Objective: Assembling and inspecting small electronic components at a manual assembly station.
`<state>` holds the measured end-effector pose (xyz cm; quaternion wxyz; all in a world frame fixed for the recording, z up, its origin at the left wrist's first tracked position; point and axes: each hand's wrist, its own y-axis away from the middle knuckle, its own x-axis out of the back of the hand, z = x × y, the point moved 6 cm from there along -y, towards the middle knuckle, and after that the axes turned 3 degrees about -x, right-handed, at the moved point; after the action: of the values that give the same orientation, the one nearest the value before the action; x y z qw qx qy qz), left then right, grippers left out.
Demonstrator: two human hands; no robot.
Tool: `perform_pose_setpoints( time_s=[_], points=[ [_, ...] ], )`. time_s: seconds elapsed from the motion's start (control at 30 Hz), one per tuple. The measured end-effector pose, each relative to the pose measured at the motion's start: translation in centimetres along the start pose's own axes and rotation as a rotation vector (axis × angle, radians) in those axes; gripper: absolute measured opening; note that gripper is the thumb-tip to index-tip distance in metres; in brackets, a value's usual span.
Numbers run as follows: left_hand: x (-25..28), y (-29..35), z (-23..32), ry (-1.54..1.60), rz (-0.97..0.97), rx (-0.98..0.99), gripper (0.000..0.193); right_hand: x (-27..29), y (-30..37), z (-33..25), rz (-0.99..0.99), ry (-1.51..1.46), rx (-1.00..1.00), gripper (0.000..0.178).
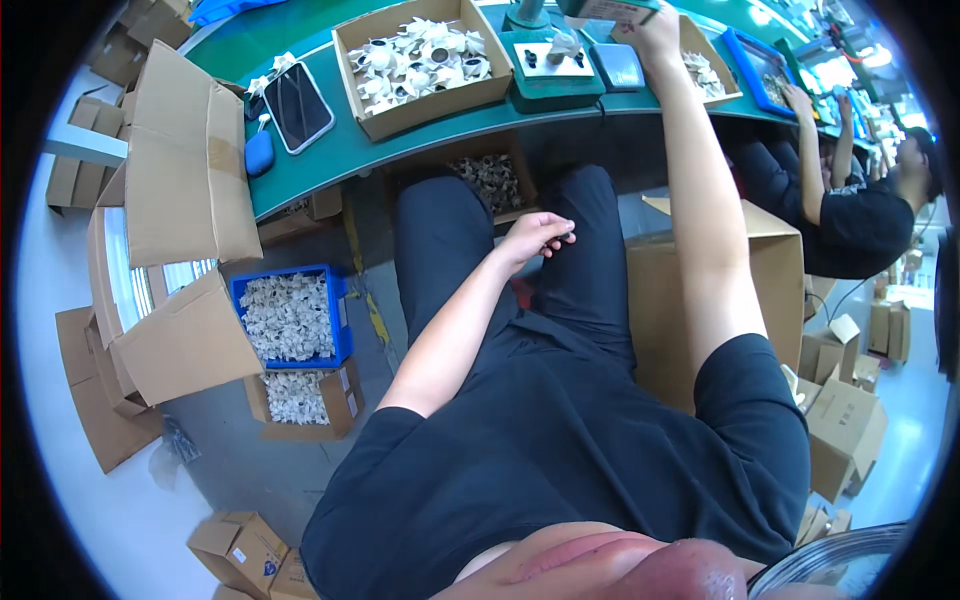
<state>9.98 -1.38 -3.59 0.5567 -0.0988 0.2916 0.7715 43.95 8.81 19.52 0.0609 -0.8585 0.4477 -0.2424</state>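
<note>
My left hand (537,240) hovers over my lap with its fingers curled together. A tiny dark spot shows at the fingertips, too small to name. Stretched forward to the bench, my right hand (655,42) is closed at the right side of a green machine head (612,10); what it grips is hidden. Below that head, a white plate with dark pegs (553,60) sits on the green machine base (545,95). To the left stands a cardboard tray (385,122) of white plastic parts (425,62). Another box of white parts (706,75) lies beyond my right wrist.
A phone (298,108) and blue earbud case (259,153) lie on the green bench (340,165). A blue crate (342,315) of white parts stands at floor level on the left. A large carton (715,300) is by my right leg. Another person (850,225) works farther right.
</note>
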Motion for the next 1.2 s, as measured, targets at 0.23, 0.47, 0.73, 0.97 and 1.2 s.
perform_pose_setpoints(
  time_s=[0.23, 0.47, 0.73, 0.97, 1.2],
  points=[
    [1.7, -1.5, 1.4, 0.079, -0.033, 0.017, 0.025, -2.8, -2.4, 9.2, -0.146, 0.683, 0.364, 0.031],
    [10.4, -0.1, -0.2, 0.021, 0.088, 0.123, 0.026, -3.4, 3.6, 3.0, -0.440, 0.963, 0.226, 0.035],
    [19.6, 8.5, 0.0, 0.197, 0.527, -0.001, 0.026, -5.4, 11.4, -6.4, -0.352, -0.039, 0.334, 0.041],
    [15.6, 10.5, 0.6, 0.232, 0.630, -0.125, 0.025, -5.3, 12.8, -6.5, -0.033, -0.039, 0.334, 0.042],
    [11.6, 9.3, 0.2, 0.243, 0.554, -0.182, 0.027, -5.9, 19.0, -13.3, 0.306, -0.103, 0.721, 0.033]
  ],
)
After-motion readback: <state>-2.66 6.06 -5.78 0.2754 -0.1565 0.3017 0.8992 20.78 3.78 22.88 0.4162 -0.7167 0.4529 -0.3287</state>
